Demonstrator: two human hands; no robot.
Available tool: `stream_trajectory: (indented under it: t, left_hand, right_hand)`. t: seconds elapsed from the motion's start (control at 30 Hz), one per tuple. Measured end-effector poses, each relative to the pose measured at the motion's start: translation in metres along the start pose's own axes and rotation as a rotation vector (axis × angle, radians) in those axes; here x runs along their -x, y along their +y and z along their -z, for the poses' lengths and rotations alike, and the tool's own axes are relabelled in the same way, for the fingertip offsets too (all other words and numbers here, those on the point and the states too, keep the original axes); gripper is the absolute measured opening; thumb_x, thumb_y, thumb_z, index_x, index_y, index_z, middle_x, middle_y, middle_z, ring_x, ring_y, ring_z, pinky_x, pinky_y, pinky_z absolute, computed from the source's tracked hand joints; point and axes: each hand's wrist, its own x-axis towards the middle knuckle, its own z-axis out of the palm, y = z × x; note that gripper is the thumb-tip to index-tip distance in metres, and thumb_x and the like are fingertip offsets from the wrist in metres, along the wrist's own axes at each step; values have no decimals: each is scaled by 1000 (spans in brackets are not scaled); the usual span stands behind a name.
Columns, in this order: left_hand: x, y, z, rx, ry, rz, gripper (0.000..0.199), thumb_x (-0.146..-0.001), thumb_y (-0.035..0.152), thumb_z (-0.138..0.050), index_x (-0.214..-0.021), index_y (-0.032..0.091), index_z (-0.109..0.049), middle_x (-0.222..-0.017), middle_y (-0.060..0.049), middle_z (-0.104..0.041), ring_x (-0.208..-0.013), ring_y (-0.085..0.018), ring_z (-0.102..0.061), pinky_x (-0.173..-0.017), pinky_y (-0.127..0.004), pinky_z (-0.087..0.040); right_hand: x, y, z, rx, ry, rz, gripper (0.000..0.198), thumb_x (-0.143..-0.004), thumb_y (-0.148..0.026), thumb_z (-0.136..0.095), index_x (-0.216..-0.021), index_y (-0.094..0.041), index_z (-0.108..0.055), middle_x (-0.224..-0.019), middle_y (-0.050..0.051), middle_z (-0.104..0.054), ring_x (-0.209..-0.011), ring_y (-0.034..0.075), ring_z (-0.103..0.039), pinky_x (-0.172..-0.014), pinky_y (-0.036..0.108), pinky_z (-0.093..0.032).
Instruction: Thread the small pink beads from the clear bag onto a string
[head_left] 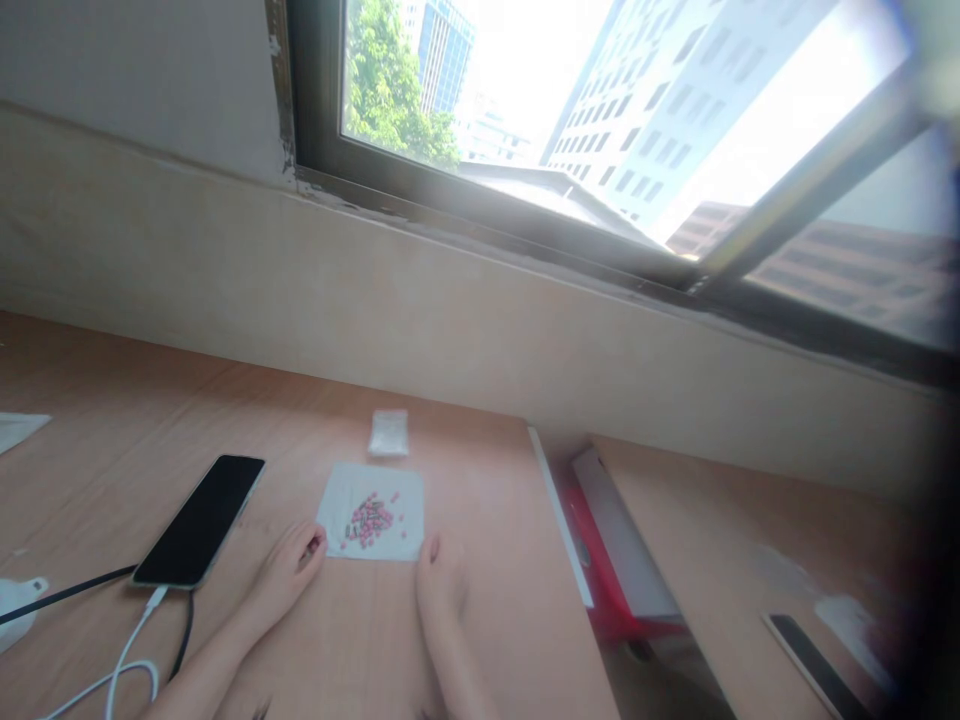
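A pale square sheet [345, 490] lies flat on the wooden table, bearing a loose heap of small pink pieces [371, 520] mixed with some dark ones; they are too small to name surely. At the sheet's lower left corner rests my left hand [296, 560], its fingers curled in, with nothing visible in them. My right hand [442, 575] sits by the lower right corner as a loose fist, thumb side up; no object shows in it. Just behind the sheet is a small clear packet [389, 433] with whitish contents.
Left of my left hand lies a black-screened phone [201, 522] with a white cable [131, 640] and dark cables near it. The table [495, 500] ends at a gap on the right, where a red object [600, 570] shows. Beyond stands another table [675, 510]; a window is above.
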Motion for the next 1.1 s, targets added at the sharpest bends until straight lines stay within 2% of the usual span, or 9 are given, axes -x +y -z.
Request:
stream_trajectory:
  t: [0.2, 0.47, 0.73, 1.1]
  left_hand:
    - [0, -6, -4, -12, 57, -39, 18, -79, 27, -39, -80, 17, -54, -83, -5, -59, -78, -17, -55, -67, -25, -43]
    - [0, 4, 4, -42, -17, -22, 20, -81, 28, -36, -81, 17, -53, -82, -4, -59, -78, -17, -55, -69, -26, -43]
    - [-1, 2, 0, 8, 13, 1, 21, -78, 30, -37, -78, 18, -54, -75, -5, -58, -73, -17, -54, -67, -27, -44]
    - [-1, 2, 0, 30, -6, 32, 22, -79, 31, -36, -82, 18, -54, -81, -6, -58, -77, -17, -53, -70, -28, -43]
  right_hand:
    - [0, -2, 1, -4, -5, -9, 23, -81, -25, -34, -62, -15, -42, -68, 4, -46, -64, 15, -42, -57, 25, -25]
    - [0, 0, -1, -4, 10, -4, 24, -82, -27, -34, -62, -16, -43, -66, 3, -46, -63, 15, -42, -56, 25, -24]
    - [0, -1, 0, -2, 4, 12, 27, -83, -27, -33, -60, -16, -40, -64, 3, -45, -62, 14, -41, -56, 25, -24]
    - [1, -1, 2, -6, 1, -15, 27, -82, -28, -33, -61, -15, -44, -65, 4, -46, -61, 15, -41, -56, 25, -24]
